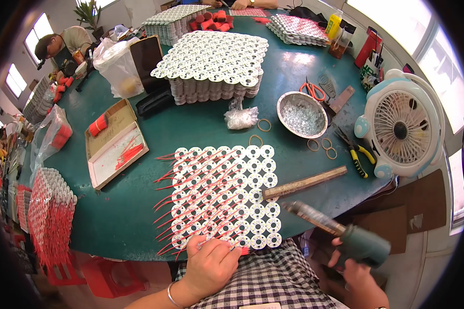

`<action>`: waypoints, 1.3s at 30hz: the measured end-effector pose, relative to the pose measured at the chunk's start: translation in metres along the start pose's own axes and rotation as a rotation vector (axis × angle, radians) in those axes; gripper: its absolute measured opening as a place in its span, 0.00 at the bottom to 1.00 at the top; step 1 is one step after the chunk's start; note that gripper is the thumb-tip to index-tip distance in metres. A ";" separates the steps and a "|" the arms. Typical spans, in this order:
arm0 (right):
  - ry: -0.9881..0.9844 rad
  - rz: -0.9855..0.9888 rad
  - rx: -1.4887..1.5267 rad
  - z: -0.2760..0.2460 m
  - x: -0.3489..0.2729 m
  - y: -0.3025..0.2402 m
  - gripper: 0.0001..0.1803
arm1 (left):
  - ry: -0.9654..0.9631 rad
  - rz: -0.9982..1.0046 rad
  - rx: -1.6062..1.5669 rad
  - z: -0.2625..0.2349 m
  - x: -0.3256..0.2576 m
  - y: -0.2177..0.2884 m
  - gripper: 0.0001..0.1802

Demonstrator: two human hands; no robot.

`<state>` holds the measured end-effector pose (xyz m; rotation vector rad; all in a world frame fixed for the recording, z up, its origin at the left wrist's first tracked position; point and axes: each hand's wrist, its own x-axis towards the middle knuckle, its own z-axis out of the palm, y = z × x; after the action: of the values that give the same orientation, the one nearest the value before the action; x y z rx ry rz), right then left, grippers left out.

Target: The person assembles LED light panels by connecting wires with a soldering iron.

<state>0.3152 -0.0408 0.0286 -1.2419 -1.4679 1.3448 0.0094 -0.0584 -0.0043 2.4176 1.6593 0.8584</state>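
Head view: panel of white ring-shaped boards (250, 195) lies flat on green table (139, 201), right at the near edge, square to the person; probably put there for short reach. Red wires (165, 201) run slantwise across most of it, loose ends poking out past the left side, likely laid that way so they don't tangle. Right-hand columns look bare of wire.

Left hand (211, 262) sits over the panel's lower edge, fingers curled; red ends (245, 251) show beside the fingertips. Pinching those or just steadying the panel, cannot tell. Right hand (357, 270) is wrapped around a green-handled tool (365, 246), blurred, metal barrel angled up-left, tip just beside the panel; grip well behind the barrel, presumably to keep fingers off the working end.

Wooden strip (305, 183) slants with its left end at the panel's right side, maybe a rest or weight; purpose unclear. Bowl of small clear bits (300, 135) and pliers (354, 154) lie farther out on the right, seemingly within reach but clear of the tool. Stacked panels (211, 56) stand beyond, leaving the near area free.
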 end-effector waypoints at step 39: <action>-0.157 0.132 -0.190 0.007 0.161 -0.010 0.23 | -0.056 0.023 0.059 0.030 0.161 -0.100 0.11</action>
<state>0.2711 0.1141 0.0269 -1.4010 -1.6805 1.4435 -0.0180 0.1314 -0.0029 2.4791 1.6637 0.7483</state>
